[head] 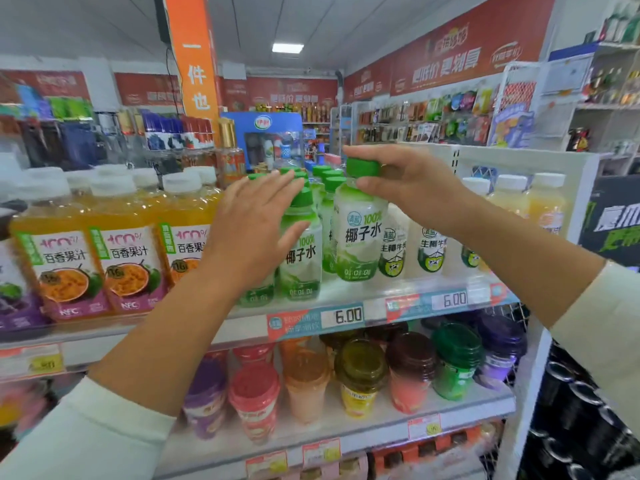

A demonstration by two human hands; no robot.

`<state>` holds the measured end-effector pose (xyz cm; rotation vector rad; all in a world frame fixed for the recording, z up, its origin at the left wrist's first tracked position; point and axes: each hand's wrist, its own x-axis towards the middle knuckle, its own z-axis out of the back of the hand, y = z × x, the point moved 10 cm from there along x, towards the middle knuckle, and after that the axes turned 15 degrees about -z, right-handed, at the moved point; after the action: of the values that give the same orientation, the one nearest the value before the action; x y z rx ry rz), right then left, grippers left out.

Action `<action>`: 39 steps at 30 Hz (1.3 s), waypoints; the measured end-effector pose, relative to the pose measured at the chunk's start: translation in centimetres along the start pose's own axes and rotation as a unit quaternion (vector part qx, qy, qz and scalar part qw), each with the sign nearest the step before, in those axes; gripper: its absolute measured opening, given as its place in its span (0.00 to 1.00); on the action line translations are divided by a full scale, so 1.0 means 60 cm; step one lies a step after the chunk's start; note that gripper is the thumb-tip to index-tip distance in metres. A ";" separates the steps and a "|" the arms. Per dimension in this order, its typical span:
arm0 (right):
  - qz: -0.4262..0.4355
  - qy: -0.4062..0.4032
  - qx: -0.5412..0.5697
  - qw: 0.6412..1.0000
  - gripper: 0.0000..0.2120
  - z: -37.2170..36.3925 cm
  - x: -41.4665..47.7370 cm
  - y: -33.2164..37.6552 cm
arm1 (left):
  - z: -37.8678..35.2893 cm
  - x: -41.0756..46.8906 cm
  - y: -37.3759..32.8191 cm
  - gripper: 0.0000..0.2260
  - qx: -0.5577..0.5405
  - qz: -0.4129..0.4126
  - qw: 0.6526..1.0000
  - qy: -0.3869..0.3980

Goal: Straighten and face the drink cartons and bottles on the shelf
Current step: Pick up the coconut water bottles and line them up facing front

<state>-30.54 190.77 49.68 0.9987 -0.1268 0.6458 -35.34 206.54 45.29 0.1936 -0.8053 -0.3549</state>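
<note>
Our right hand (pixel 412 188) pinches the green cap (pixel 363 167) of an upright coconut water bottle (pixel 360 233) at the shelf (pixel 242 327) front; our left hand (pixel 249 233), fingers straight and spread, lies against the neighbouring bottle (pixel 303 261).

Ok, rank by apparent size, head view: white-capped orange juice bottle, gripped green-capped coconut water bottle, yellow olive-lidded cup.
1. white-capped orange juice bottle
2. green-capped coconut water bottle, in the right hand
3. yellow olive-lidded cup
</note>
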 end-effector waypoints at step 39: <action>-0.006 0.140 -0.176 0.974 0.11 -0.014 0.209 -0.014 | 0.010 0.024 0.018 0.20 -0.047 0.056 0.996 -0.052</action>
<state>-20.08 196.75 53.38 0.5597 0.0141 0.7180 -34.60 206.98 46.98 0.0424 -0.8973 -0.2984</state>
